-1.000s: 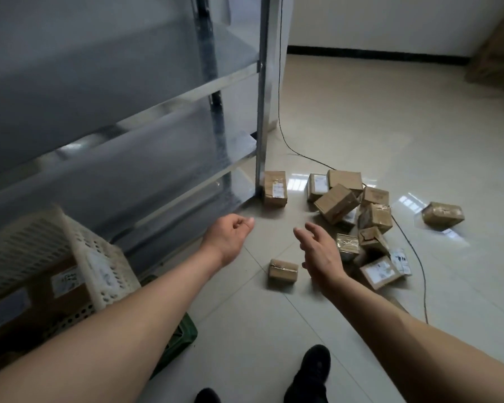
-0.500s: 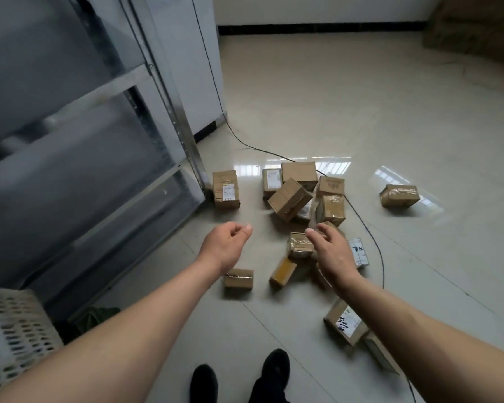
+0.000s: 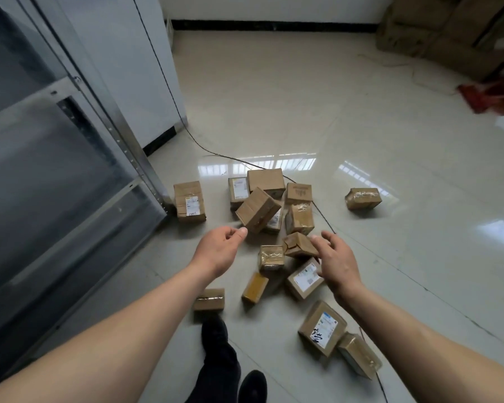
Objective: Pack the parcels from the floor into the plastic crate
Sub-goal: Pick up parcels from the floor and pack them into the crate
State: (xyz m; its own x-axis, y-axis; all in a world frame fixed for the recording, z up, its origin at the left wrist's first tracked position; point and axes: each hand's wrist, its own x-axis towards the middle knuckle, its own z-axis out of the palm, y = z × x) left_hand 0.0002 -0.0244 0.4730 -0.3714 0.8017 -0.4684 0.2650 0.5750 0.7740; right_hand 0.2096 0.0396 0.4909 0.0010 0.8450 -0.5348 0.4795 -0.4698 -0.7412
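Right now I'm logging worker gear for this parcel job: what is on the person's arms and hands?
Nothing is worn on them. The left hand and the right hand are bare, with no gloves, rings or watch visible. Both forearms are bare too, with no sleeves in the frame. No markings show.

Both forearms bare, no sleeves in view. Dark trousers [image 3: 218, 362], black shoes [image 3: 252, 386]. Hands bare, ungloved.
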